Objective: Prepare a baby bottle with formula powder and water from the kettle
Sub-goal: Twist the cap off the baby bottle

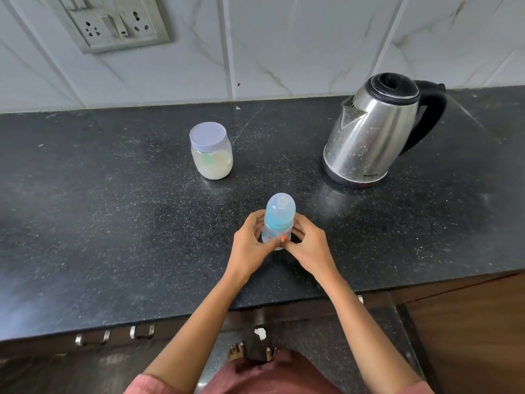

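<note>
The baby bottle (pixel 279 220) stands upright on the dark counter (pixel 113 209), near its front edge; the left hand (pixel 252 238) and the right hand (pixel 308 243) grip its lower body from both sides, fingers curled round it, and the left thumb lies across the front.

Taking the bottle as the centre, a jar (pixel 211 163) with pale powder stands at 11 o'clock, well apart, closed by a lid (pixel 208 136); the kettle (pixel 372 132) stands at 1 o'clock, also well apart, its spout turned to 9 o'clock and its handle (pixel 431 118) to 3 o'clock. Nothing stands between the bottle and either of them. On the tiled wall (pixel 312 46), at 11 o'clock far behind, sits a socket plate (pixel 113 21).

The counter runs wide toward 9 o'clock and toward 3 o'clock with bare surface; its front edge passes under the forearms at 6 o'clock, with metal drawer handles (pixel 113 335) below it at 7 o'clock.

The counter is black speckled stone, a little shiny; the kettle is scratched steel, conical, with black plastic lid and handle; the jar is clear plastic, rounded; the bottle is translucent, with a domed cap over a blue collar; the wall tiles are white with marble veins.
</note>
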The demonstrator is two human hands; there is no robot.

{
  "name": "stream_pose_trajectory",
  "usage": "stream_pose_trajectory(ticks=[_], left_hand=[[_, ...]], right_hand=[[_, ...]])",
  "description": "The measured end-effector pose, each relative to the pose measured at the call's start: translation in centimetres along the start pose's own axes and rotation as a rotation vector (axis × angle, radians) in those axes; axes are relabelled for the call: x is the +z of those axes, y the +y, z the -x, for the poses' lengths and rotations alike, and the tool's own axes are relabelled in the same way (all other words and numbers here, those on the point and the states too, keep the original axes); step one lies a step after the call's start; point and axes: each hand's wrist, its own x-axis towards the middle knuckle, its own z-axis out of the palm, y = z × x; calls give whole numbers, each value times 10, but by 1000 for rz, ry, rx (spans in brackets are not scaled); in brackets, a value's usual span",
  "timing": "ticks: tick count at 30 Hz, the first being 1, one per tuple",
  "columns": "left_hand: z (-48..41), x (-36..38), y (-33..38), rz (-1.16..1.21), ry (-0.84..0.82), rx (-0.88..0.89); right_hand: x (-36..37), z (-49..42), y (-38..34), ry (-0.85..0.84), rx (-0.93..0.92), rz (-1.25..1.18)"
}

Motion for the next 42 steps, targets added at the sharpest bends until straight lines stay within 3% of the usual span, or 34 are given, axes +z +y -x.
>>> stream_pose_trajectory(ticks=[7, 17, 23, 28, 37, 42], left_hand=[[1, -2, -3, -26, -30, 6], [-4, 5, -2, -83, -62, -10], [-1, 5, 3, -126, -47, 25], [-3, 3, 5, -146, -60, 14], [-7, -1, 2, -150, -96, 20], [-7, -2, 4, -169, -124, 25]], right_hand=[[-16, -2, -3, -132, 29, 139], [-26, -6, -55, -91, -10, 239], [-11, -6, -68, -63, -9, 655], [-9, -12, -75, -46, -126, 842], [-19, -23, -86, -233, -201, 899], [-32, -35, -94, -532, -262, 859]])
